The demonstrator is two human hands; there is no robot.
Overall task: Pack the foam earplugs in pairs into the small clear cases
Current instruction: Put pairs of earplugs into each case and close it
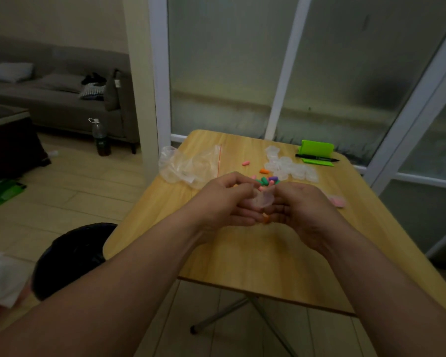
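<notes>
Both of my hands meet over the middle of the wooden table (242,256). My left hand (224,199) and my right hand (301,204) together hold a small clear case (263,199) between their fingertips. An orange earplug (265,218) shows just under the case, tucked among my right fingers. Loose earplugs (267,180) in green, purple, pink and orange lie just beyond my hands. A single pink earplug (246,163) lies apart from them. Several empty clear cases (291,170) are heaped behind the plugs. A case with pink earplugs (337,201) sits right of my right hand.
A crumpled clear zip bag (191,164) lies at the table's far left corner. A green holder (317,149) with a black pen (317,157) stands at the back right. A black stool (72,256) stands left of the table. Glass door panels rise behind.
</notes>
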